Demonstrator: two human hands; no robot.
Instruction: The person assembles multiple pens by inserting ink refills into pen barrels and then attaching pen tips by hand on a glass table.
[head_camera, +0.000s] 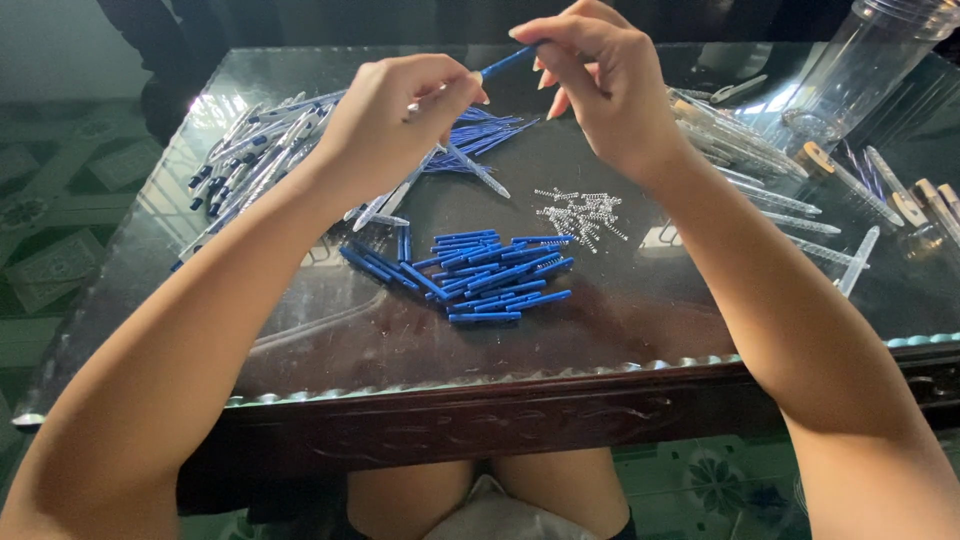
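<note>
Over the glass-topped worktop (640, 310), both hands are hovering high, and they are working one piece between them. The left hand (395, 115) is curling shut around a clear pen barrel (400, 195), which is slanting down out of the fist. The right hand (605, 85) is pinching a thin blue refill (505, 62) at its far end, fingertips clamped tight. Below them, a heap of blue pen parts (480, 275) is lying mid-table, a tall clear jar (860, 70) is standing far right, and tiny metal springs (580, 212) are scattering just beside the blue heap.
</note>
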